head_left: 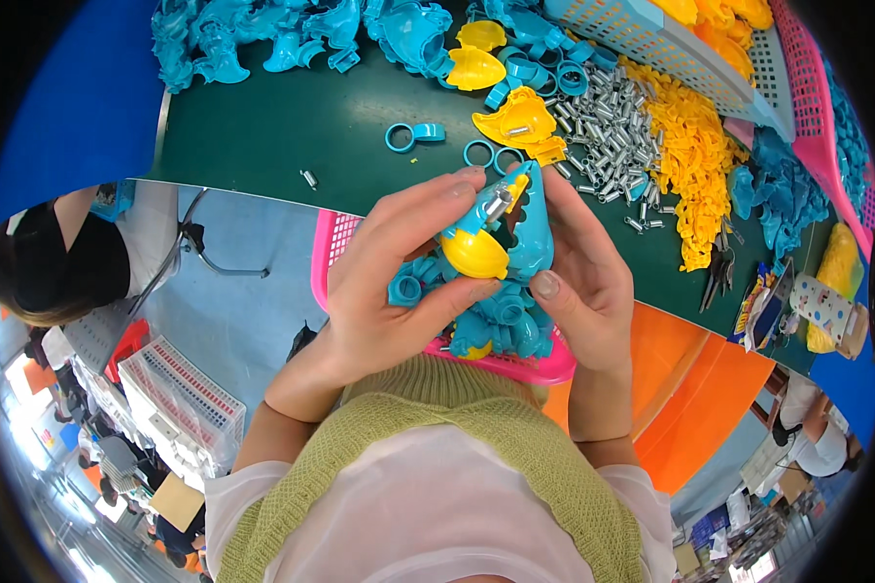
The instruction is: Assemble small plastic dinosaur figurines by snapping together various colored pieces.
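Both hands are closed around a blue-and-yellow plastic toy body, held above the near table edge. My left hand (389,262) grips a part with a rounded yellow piece (476,255) and a small metal spring (497,204) on it. In my right hand (585,282) is a blue plastic shell half (532,233) with a toothed edge. The two parts stand close together, with a dark gap between them. Below the hands, a pink basket (544,367) holds several finished-looking blue pieces (506,311) with some yellow among them.
The green table (272,136) bears loose blue shells (408,34), blue rings (399,138), a heap of metal springs (608,121), yellow parts (690,146) and a yellow shell (515,119). Pliers (717,277) lie at the right edge. A grey basket (671,58) stands far right.
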`<state>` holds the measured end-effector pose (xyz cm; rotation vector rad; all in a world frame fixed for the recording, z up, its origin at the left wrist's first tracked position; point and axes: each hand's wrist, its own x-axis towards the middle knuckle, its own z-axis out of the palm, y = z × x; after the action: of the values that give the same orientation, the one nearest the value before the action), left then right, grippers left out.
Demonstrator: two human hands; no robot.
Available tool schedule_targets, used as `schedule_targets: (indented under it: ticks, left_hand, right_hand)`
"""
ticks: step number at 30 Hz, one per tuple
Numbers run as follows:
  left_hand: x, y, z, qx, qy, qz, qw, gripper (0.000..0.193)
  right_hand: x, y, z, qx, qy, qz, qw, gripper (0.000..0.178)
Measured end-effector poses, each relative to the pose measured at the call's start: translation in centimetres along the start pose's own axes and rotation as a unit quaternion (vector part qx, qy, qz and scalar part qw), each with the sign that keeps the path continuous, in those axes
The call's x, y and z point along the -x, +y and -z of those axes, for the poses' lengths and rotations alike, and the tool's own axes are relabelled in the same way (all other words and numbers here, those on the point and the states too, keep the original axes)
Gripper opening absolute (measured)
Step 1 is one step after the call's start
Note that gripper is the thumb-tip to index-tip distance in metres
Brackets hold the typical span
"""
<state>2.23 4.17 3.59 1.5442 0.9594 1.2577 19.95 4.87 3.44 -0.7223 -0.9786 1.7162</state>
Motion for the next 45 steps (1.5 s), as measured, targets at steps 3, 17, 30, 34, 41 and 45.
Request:
schedule_targets:
  ticks: [3,17,30,34,41,45]
  left_hand:
    - [-0.21,0.14,-0.23,-0.042,0.043,-0.029,0.998,0.056]
    - [-0.16,0.18,-0.53,-0.051,0.055,-0.024,0.997,0.056]
    - [-0.09,0.18,-0.48,-0.076,0.057,-0.032,0.995,0.055]
    - [-0.13,-0.07,-0.07,-0.109,0.000,-0.052,0.993,0.060]
    - [-0.67,-0.16,0.01,-0.172,-0.001,-0.113,0.979,0.056]
    - [-0.82,0.26,0.10,-0.182,-0.020,-0.119,0.976,0.050]
  right_hand:
    - [-0.01,-0.14,0.22,-0.037,-0.021,-0.022,0.999,0.060]
    - [0.21,0.02,0.26,-0.041,-0.024,-0.034,0.998,0.057]
    - [0.09,-0.19,-0.07,-0.011,-0.021,-0.022,0.999,0.057]
    - [0.10,0.06,-0.03,-0.009,-0.018,-0.021,1.000,0.057]
    - [0.08,0.21,0.33,0.003,-0.022,-0.017,1.000,0.055]
    - [0.14,-0.08,0.55,-0.001,-0.034,-0.027,0.999,0.057]
